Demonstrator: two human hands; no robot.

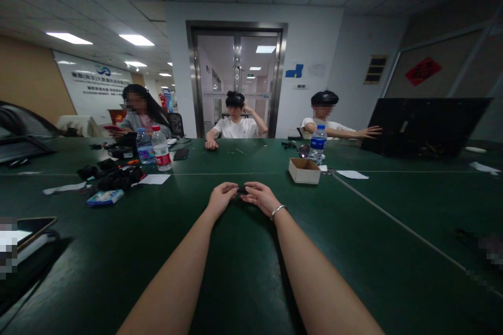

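Both my arms stretch out over the dark green table (pixel 243 251). Between my fingertips is a small black object (pixel 241 189), too small to name, gripped from both sides. My left hand (pixel 222 199) pinches its left end with thumb and fingers. My right hand (pixel 262 199), with a silver bracelet (pixel 278 211) at the wrist, closes on its right end. The fingers hide part of the object. To the right of my hands, farther off, stands an open cardboard box (pixel 304 171); its inside is mostly out of sight.
Left are two bottles (pixel 161 152), a black phone (pixel 181 154), tangled black gear (pixel 118 175) and a blue-white packet (pixel 105 198). Another bottle (pixel 317 144) stands behind the box. A large black monitor (pixel 428 125) is at right. Several people sit across; one person's hand (pixel 371 132) reaches toward the monitor.
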